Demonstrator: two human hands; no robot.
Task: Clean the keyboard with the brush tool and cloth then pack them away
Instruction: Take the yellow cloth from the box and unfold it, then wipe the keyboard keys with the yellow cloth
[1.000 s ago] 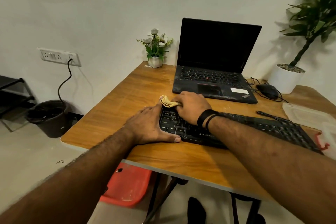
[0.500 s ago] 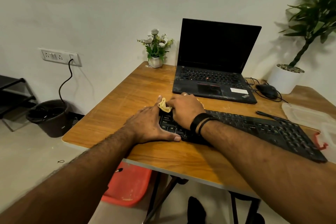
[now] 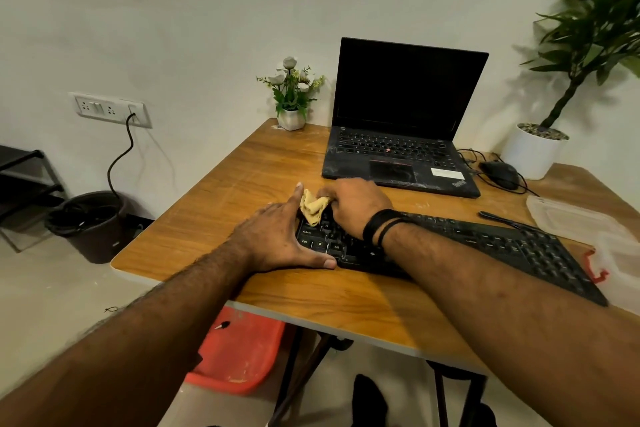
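Wooden table by white wall; left hand flat, right hand gripping cloth.

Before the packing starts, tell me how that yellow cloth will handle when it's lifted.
Probably floppy: the yellow cloth bunches into soft folds where the right hand grips it over the keyboard. Likely light, since a loose grip holds it. It should drape rather than roll or tip, and it looks unlikely to break.
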